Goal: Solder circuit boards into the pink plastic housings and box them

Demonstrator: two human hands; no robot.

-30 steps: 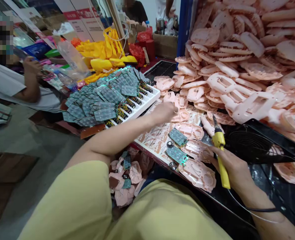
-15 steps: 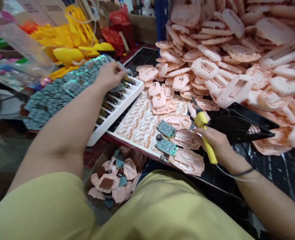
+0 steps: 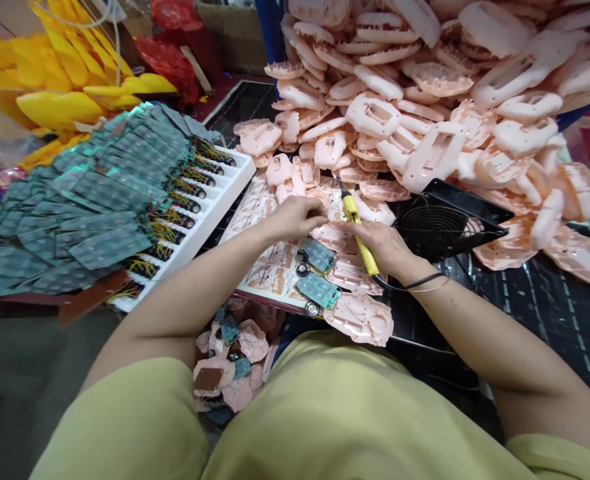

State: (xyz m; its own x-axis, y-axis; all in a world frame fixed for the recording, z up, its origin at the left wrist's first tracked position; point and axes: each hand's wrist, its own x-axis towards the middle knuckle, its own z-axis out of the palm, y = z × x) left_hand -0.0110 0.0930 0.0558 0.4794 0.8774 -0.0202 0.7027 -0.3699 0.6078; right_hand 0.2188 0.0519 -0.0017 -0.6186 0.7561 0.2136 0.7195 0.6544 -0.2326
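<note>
Yellow soldering iron (image 3: 365, 255) was gripped in the fingers of the right hand (image 3: 387, 248), its tip (image 3: 339, 181) pointed beyond them, left hand (image 3: 295, 219) curled nearby, its hold unclear

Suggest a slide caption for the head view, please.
Right hand holding a yellow soldering iron, left hand close by, among pink shells and green circuit boards.

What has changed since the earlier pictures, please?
The left hand, over the stacked boards a moment ago, has moved right, to the pink shells; its grip is unclear. The right hand has shifted left, still holding the yellow soldering iron. Two boards by the shells stayed put.
</note>
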